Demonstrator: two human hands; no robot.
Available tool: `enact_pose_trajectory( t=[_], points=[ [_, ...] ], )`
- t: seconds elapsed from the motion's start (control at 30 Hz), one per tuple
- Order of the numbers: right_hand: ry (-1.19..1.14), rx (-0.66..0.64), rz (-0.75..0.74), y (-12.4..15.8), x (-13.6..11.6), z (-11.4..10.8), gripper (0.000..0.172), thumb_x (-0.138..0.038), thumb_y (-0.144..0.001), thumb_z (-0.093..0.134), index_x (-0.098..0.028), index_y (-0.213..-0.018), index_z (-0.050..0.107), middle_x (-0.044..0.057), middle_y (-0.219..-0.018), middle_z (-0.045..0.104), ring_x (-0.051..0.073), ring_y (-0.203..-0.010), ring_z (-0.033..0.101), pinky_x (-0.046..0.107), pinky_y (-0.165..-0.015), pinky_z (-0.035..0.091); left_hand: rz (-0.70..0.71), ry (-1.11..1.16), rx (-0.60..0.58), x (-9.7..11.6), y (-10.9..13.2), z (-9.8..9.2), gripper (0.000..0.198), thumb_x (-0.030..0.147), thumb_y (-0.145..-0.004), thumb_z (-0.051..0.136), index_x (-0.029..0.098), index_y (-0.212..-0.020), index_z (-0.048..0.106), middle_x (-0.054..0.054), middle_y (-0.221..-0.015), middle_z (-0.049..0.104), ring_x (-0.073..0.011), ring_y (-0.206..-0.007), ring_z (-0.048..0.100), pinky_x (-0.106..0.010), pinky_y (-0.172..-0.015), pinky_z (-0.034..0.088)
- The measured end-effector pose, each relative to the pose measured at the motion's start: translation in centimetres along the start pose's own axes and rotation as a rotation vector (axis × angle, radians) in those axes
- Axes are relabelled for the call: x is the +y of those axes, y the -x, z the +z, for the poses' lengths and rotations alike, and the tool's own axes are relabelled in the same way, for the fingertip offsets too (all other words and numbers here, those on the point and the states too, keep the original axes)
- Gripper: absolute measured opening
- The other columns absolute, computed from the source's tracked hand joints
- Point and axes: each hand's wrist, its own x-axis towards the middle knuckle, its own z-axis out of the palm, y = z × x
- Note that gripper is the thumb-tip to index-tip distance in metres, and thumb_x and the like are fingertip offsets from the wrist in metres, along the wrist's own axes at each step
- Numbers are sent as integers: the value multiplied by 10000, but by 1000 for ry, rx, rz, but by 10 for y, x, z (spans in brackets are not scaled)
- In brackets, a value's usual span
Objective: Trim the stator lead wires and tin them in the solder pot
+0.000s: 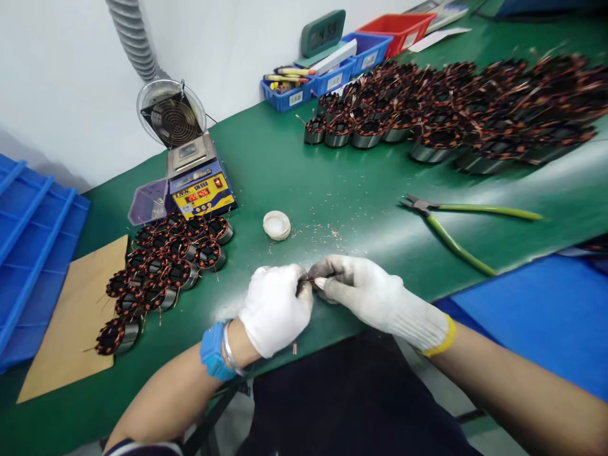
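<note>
Both hands wear white gloves and meet at the front of the green bench. My left hand (pixel 277 309) is closed, its fingers curled; what it grips is hidden inside the glove. My right hand (pixel 363 288) touches its fingertips, pinching a thin, dark reddish copper wire (pixel 312 279) that barely shows between them. Dark smudges mark the glove fingertips. Just beyond the hands are a small round white dish (pixel 276 225) with pale contents and scattered copper clippings (pixel 332 233). Green-handled cutters (pixel 456 218) lie open to the right, apart from both hands.
Wound motor stators (pixel 180 273) stand in rows at left, more (pixel 368 133) at back right. A solder pot (pixel 199 183) with digital display sits under a fume hose (pixel 130 38). Cardboard (pixel 80 316), a blue crate (pixel 33 253), small bins (pixel 287 98) and a clock (pixel 323 33) surround the bench.
</note>
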Motion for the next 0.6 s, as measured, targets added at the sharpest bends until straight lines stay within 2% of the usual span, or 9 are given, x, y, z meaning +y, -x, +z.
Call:
enact_pose_trajectory(
  t=[0.1,0.23,0.47,0.6],
  points=[
    [-142,-21,25,-1,5,-1,280,-427,-724,696,-191,-867,658,-9,-660,618,133,-596,531,281,-570,431,21,16,84,-4,0,8,147,229,-935,544,226,-867,675,-58,-832,732,-267,-866,698,-377,-826,519],
    [-324,-93,110,-3,2,-1,339,-442,-668,776,-185,-825,620,-24,-608,596,103,-539,498,272,-556,423,43,37,166,-7,1,17,110,194,-894,574,217,-824,657,-58,-808,701,-259,-850,675,-367,-810,512],
    [-402,-106,174,-6,-5,-2,380,-429,-588,812,-188,-802,610,-21,-594,598,106,-533,518,281,-557,435,91,100,170,-11,-2,19,124,176,-869,580,226,-769,632,-41,-765,681,-228,-786,649,-343,-751,487],
    [-409,-111,132,-4,-3,-2,378,-438,-602,797,-192,-807,596,-38,-574,570,95,-510,479,279,-540,399,87,119,183,-11,-2,19,130,173,-867,577,227,-759,626,-39,-756,676,-218,-757,635,-340,-738,474]
  ],
)
